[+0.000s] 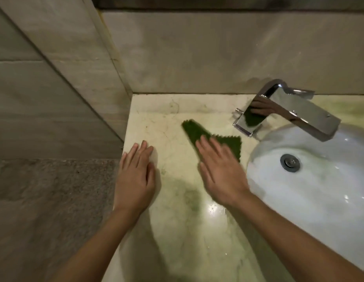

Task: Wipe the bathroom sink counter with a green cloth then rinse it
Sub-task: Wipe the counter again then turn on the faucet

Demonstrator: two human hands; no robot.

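Your left hand [136,176] lies flat and open by the surface [156,123] edge near the corner wall [79,74], while your right hand [221,169] presses flat-fingered on the green cloth [197,132] just beside the sink [299,190] and faucet [285,106].

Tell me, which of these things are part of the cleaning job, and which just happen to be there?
Part of the job:
- green cloth, under the flat right hand
- counter
- tap and sink, for rinsing

Just there:
- left hand, resting flat on the counter
- drain plug
- wall tiles
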